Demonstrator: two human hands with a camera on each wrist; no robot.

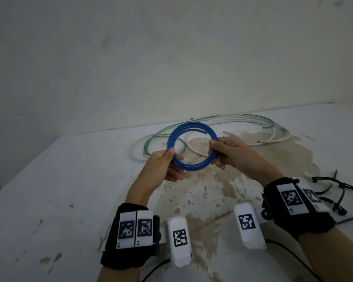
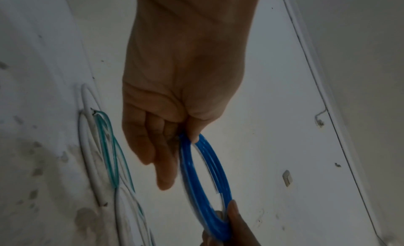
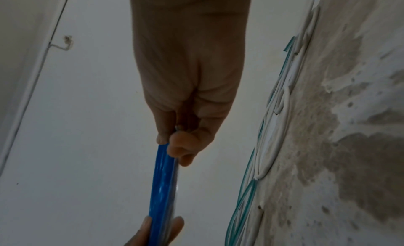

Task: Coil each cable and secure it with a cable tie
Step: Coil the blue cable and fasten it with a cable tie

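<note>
A blue cable (image 1: 192, 127) wound into a round coil of a few turns hangs in the air above the table, upright and facing me. My left hand (image 1: 167, 159) pinches its left side between thumb and fingers (image 2: 194, 128). My right hand (image 1: 222, 151) pinches the coil's right side, thumb on the near face. In the right wrist view the blue coil (image 3: 163, 185) shows edge-on below my right hand (image 3: 174, 142). In the left wrist view the coil (image 2: 203, 177) curves away from my left hand.
Loose white cables (image 1: 253, 121) and a thin green cable (image 1: 157, 137) lie spread at the back of the stained white table (image 1: 49, 190), near the wall. Several black cable ties (image 1: 338, 192) lie at the right edge, beyond my right wrist.
</note>
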